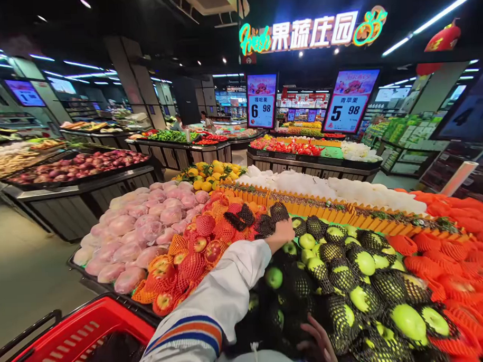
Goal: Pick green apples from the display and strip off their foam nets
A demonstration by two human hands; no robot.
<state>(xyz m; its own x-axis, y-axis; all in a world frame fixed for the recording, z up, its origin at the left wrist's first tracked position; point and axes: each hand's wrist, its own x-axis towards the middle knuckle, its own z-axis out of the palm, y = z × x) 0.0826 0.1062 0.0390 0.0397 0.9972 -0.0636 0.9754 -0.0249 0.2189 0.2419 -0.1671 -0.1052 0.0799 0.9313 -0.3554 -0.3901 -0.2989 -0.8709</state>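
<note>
My left arm, in a white sleeve with blue and orange stripes, stretches forward over a fruit stand. My left hand (282, 233) lies at the far edge of a heap of green apples in black foam nets (360, 288), touching one netted apple. Its fingers are turned away, so its grip does not show. Just left of it lie red apples in orange nets (192, 256). My right hand (317, 341) is low at the bottom edge, fingers apart, resting on the dark nets at the near side of the green apples.
A red shopping basket (73, 340) sits at the bottom left. Wrapped pink fruit (136, 232) lies left, white-netted fruit (337, 191) behind an orange divider, orange-netted fruit (458, 247) right. More produce stands, price signs (261, 101) and distant people stand beyond; a grey aisle floor (26, 262) runs left.
</note>
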